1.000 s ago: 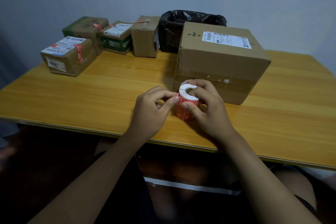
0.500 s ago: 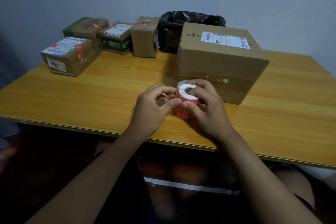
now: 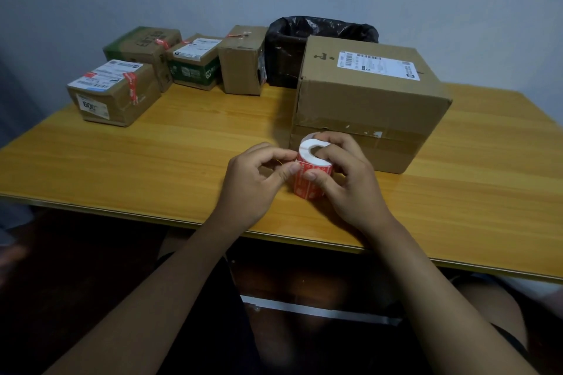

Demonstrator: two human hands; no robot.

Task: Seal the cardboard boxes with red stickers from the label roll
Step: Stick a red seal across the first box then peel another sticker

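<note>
Label roll (image 3: 312,172) held upright near the desk's (image 3: 152,167) front edge, just before the large cardboard box (image 3: 370,100). Right hand (image 3: 347,183) grips the roll, a finger in its core. Left hand (image 3: 259,181), thumb and forefinger now pinched at the roll's side, has closed in slightly over the past second: probably lifting a red sticker's edge. None yet freed; this box awaits sealing.
</note>
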